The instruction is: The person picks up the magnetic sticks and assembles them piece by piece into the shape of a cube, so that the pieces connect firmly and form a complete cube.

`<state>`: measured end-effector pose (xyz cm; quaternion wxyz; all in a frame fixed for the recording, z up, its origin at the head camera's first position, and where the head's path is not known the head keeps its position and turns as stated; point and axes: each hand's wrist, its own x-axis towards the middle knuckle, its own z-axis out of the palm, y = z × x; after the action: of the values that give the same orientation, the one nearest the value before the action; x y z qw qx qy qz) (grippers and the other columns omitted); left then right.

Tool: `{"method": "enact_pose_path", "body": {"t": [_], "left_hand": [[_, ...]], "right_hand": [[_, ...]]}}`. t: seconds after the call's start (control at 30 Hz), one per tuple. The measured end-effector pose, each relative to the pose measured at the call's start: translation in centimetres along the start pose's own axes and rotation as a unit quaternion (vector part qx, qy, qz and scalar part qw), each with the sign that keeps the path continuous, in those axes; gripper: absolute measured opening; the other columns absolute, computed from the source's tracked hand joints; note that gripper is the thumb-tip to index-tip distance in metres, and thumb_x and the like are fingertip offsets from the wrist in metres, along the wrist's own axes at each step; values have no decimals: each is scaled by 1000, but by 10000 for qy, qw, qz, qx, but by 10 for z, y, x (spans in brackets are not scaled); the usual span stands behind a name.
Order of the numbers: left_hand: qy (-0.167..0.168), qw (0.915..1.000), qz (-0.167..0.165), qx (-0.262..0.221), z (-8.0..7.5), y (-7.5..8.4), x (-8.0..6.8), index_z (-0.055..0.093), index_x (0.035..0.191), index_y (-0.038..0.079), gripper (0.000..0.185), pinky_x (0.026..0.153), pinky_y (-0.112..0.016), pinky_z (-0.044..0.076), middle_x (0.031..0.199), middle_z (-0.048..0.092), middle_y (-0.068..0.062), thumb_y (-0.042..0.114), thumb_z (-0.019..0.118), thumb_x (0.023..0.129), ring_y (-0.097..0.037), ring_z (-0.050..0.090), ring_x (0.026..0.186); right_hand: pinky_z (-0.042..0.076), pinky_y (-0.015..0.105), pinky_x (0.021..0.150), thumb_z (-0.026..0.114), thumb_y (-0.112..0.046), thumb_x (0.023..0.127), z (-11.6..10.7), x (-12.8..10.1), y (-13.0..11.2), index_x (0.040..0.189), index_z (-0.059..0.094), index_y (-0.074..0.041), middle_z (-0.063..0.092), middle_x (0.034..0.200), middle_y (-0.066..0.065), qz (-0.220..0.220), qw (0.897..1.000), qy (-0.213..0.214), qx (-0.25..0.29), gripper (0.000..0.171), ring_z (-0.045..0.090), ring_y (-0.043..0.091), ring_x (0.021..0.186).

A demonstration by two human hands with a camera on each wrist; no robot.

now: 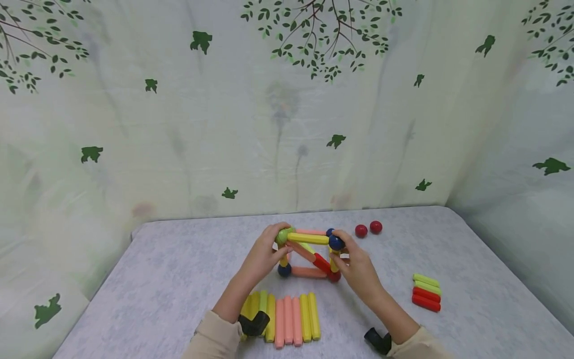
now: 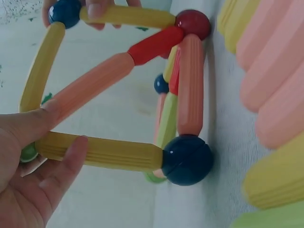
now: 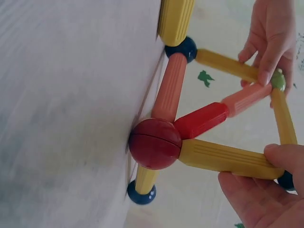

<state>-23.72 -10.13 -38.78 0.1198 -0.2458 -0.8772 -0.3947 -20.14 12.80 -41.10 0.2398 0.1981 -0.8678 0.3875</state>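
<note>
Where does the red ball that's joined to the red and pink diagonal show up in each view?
Head: red ball just right of centre, in the lower part.
Left wrist: red ball near the top, right of centre.
Right wrist: red ball about mid-width, below the middle.
Shared landmark: the red stick meeting it.

Soft diffuse light, faint shadows on the table (image 1: 179,279), glints on glossy balls (image 2: 65,13), wrist views dimmer and softer

Grey table (image 1: 193,259), ball-and-rod frame (image 1: 308,272), rod row (image 1: 288,320), short rods (image 1: 426,294), red balls (image 1: 361,231)
</note>
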Motion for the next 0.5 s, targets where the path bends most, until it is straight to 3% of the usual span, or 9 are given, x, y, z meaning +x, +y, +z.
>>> {"method": "enact_pose_path", "body": {"t": [0.27,0.4,0.5], "left_hand": [[133,9992,-139,-348,-7,-24,15,41,133,20,60,68,-27,50,119,46,-8,9,67,80,-18,51,97],[54,9982,-210,-553,-10,-30,17,37,137,21,65,71,-31,50,123,42,-9,13,67,80,-21,50,99],[120,9979,-244,-586,-12,-29,14,35,138,20,69,77,-38,47,127,38,-11,20,70,79,-24,46,101]], "right_hand": [[51,24,65,70,1,75,14,5,-13,129,40,-16,59,107,6,238,9995,-49,217,64,59,16,84],[51,26,69,70,-9,78,13,5,-12,132,37,-20,55,113,5,259,9991,-174,276,64,57,16,88],[50,30,74,67,-18,82,6,5,-3,131,38,-19,51,111,3,154,9993,16,328,57,54,18,93]]}}
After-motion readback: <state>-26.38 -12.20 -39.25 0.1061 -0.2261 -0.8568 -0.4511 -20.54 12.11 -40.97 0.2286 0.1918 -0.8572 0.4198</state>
